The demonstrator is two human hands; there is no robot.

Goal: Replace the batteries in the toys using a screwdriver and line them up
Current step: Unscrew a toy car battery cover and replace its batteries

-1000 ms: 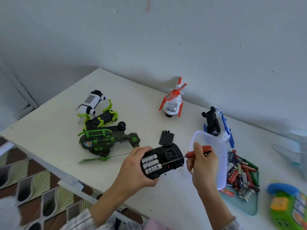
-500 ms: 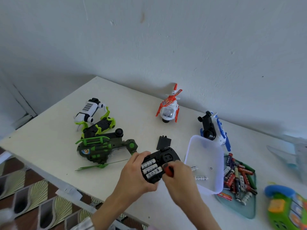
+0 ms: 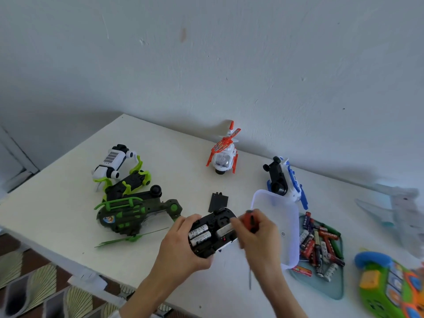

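**Battery bay open, one cell being drawn out**

A black toy [image 3: 212,232] is held upside down just above the white table [image 3: 68,203], near its front edge. It is gripped by the left hand [image 3: 181,246], whose fingers are curled round its underside. Two batteries [image 3: 199,234] are seated side by side in the open bay. A third battery [image 3: 226,230] is pinched by the right hand [image 3: 257,235] at the bay's right end; this part is blurred. A red-handled screwdriver [image 3: 250,220] is also clasped in the right hand, its shaft pointing down below the wrist. The loose black cover [image 3: 218,201] is laid flat on the table just behind the toy.

A clear plastic box [image 3: 286,216] is seen to the right, and beside it a tray of batteries [image 3: 321,246]. A red helicopter [image 3: 223,152] and a blue-and-white toy [image 3: 285,180] are placed near the wall, while a dark green helicopter [image 3: 133,214] and a white-and-green toy [image 3: 119,166] are at the left. A green toy phone [image 3: 390,283] is set at the far right.
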